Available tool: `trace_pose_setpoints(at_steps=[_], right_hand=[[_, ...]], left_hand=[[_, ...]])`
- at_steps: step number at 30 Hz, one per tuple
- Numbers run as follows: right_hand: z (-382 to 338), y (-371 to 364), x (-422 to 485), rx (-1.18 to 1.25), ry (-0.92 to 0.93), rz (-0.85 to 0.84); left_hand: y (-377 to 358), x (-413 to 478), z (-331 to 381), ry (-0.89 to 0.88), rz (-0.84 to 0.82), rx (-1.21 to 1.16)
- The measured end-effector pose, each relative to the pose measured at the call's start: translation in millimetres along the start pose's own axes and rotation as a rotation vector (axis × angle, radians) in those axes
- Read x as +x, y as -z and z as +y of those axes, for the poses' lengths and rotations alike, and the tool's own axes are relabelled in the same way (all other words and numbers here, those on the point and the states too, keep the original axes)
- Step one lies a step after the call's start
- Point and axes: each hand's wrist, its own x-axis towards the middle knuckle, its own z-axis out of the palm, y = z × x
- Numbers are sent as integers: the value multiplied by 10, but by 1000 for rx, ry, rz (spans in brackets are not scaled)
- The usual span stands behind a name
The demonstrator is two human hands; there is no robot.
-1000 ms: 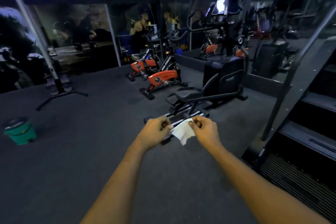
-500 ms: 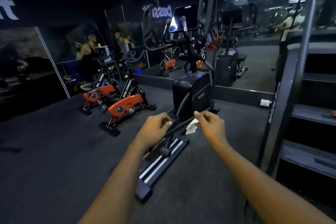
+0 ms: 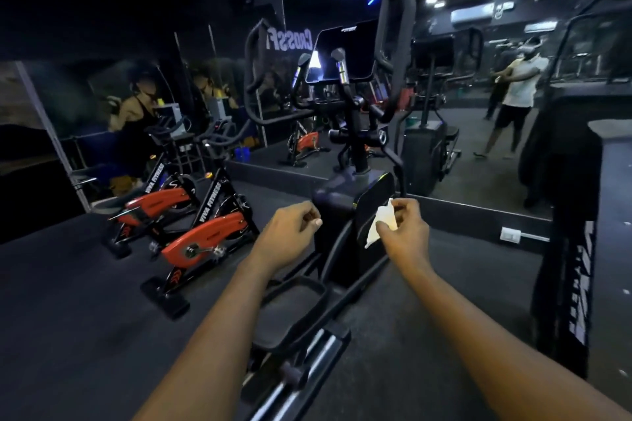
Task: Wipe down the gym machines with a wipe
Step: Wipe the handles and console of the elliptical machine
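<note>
The wipe (image 3: 381,223) is up in my right hand (image 3: 408,236), a small white crumple pinched between my thumb and curled fingers (image 3: 405,210). It hangs in the air just in front of the dark housing (image 3: 369,195) of the elliptical (image 3: 355,147), and as far as I can tell it's not on any surface yet. My left hand (image 3: 290,232) floats beside it, clear of the wipe, curled in on nothing I can see. So I'd call this the approach: wipe ready, first machine lined up, no wiping begun. The foot pedal (image 3: 294,294) sits right below my arms; the console (image 3: 345,55) and tall handlebars (image 3: 396,44) rise ahead. Next, I reckon, I open the wipe flatter and press it onto a grip or the housing, which means stepping in and reaching up. Off to my left stand the red spin bikes (image 3: 205,239), and on my right a dark stair machine (image 3: 578,249), both waiting their turn
</note>
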Motion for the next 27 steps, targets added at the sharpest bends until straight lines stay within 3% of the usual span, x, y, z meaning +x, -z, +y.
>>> trace_pose_setpoints(at_steps=[8,14,21,27], right_hand=[[330,-556,1786,-40,14,207],[579,-692,3149,-36,52,329],[883,-864,4786,26,176,398],[676,-820,6164,22,381,464]], left_hand=[[-471,2215,-733,-195,-40,-40],[-771,3763,-833,-342,-7,-47],[-1272,5340,-921,-448,186,0],[-1453,6624,-758,-418,323,7]])
